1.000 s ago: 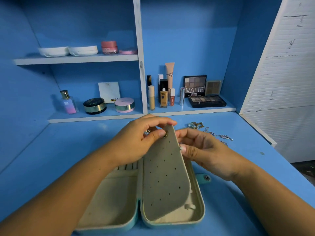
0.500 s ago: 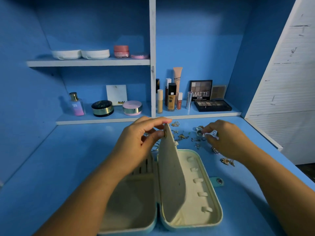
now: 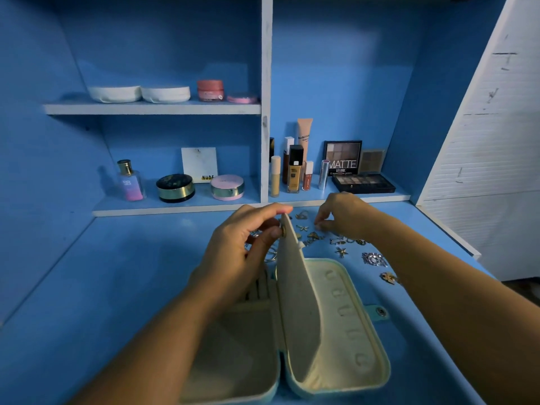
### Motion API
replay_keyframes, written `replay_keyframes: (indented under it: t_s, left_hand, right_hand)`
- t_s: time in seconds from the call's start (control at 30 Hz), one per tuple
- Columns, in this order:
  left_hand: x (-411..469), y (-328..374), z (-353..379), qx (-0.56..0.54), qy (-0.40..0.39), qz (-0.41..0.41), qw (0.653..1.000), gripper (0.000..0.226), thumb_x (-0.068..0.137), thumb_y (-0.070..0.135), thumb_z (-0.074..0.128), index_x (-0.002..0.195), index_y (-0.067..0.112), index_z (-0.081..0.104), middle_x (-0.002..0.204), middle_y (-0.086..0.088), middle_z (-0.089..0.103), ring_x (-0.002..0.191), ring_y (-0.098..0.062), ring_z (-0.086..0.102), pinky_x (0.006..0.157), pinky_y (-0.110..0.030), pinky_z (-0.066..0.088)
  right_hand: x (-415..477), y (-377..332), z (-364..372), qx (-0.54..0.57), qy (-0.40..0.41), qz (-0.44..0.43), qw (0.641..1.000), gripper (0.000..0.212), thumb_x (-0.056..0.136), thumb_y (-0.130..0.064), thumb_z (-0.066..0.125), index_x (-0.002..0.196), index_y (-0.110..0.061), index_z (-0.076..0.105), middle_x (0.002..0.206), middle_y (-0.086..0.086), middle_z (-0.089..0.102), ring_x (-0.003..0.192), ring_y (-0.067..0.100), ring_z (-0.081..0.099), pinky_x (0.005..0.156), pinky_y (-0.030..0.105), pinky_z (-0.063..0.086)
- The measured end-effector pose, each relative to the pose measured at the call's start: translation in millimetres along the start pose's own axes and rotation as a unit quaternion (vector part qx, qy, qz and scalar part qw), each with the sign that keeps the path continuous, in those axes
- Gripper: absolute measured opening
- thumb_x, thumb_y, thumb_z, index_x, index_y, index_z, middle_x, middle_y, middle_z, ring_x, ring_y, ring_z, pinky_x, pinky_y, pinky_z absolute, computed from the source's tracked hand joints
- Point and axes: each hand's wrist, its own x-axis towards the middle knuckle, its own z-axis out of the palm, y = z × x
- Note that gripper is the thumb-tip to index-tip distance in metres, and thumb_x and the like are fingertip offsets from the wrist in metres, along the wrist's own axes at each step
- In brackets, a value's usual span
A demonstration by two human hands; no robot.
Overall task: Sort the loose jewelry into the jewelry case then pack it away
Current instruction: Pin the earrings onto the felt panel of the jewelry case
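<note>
An open cream-lined jewelry case (image 3: pixel 344 325) with a teal shell lies on the blue desk in front of me. Its middle flap (image 3: pixel 295 287) stands upright, and my left hand (image 3: pixel 248 244) pinches the flap's top by its snap button. My right hand (image 3: pixel 342 214) reaches over the loose jewelry (image 3: pixel 342 247) scattered behind and to the right of the case, its fingertips pinched together over a small piece. Several gold and silver charms and brooches lie there. The right half of the case shows a row of small loops. My left arm hides part of the left half.
Blue shelves behind hold cosmetics: a perfume bottle (image 3: pixel 130 182), compacts (image 3: pixel 175 188), foundation bottles (image 3: pixel 293 171) and eyeshadow palettes (image 3: pixel 362 182). A white slatted panel (image 3: pixel 493 141) stands at the right. The desk's right edge (image 3: pixel 455 235) runs close to the jewelry.
My right hand left the flap and reached back to the loose jewelry, then shifted left among it. My left hand swung the flap upright, uncovering the case's right half.
</note>
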Motion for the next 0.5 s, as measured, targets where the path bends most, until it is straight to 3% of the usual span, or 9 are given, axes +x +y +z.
replay_keyframes:
  t_s: [0.27, 0.33, 0.4, 0.5]
  left_hand:
    - [0, -2, 1, -0.020, 0.000, 0.000, 1.000, 0.030, 0.093, 0.035, 0.053, 0.120, 0.048, 0.058, 0.105, 0.022, 0.060, 0.103, 0.001, 0.060, 0.074, -0.008, 0.047]
    - [0, -3, 0, -0.028, 0.001, -0.005, 1.000, 0.028, 0.095, 0.037, 0.055, 0.118, 0.053, 0.058, 0.105, 0.022, 0.060, 0.103, 0.001, 0.060, 0.074, -0.010, 0.048]
    - [1, -5, 0, -0.042, -0.001, -0.010, 0.999, 0.029, 0.092, 0.042, 0.056, 0.115, 0.060, 0.058, 0.105, 0.022, 0.061, 0.106, 0.000, 0.060, 0.078, -0.016, 0.052]
    - [2, -8, 0, -0.059, -0.001, -0.020, 0.998, 0.028, 0.089, 0.045, 0.058, 0.111, 0.062, 0.058, 0.103, 0.019, 0.063, 0.106, -0.005, 0.061, 0.086, -0.039, 0.057]
  right_hand:
    - [3, -3, 11, -0.032, 0.018, -0.005, 0.999, 0.020, 0.091, -0.026, 0.057, 0.105, -0.017, 0.067, 0.108, 0.004, 0.056, 0.103, 0.022, 0.053, 0.088, 0.033, 0.047]
    - [-2, -5, 10, -0.011, 0.050, -0.006, 0.999, 0.016, 0.090, -0.024, 0.058, 0.102, -0.017, 0.066, 0.106, 0.003, 0.057, 0.100, 0.021, 0.055, 0.084, 0.032, 0.048]
    - [-16, -9, 4, 0.108, 0.116, -0.010, 0.987, 0.007, 0.090, -0.021, 0.059, 0.093, -0.019, 0.066, 0.098, -0.001, 0.059, 0.091, 0.014, 0.057, 0.073, 0.024, 0.047]
    - [-47, -31, -4, 0.347, 0.153, -0.031, 0.925, 0.008, 0.092, -0.019, 0.060, 0.085, -0.019, 0.064, 0.080, -0.006, 0.065, 0.070, 0.003, 0.057, 0.062, 0.013, 0.046]
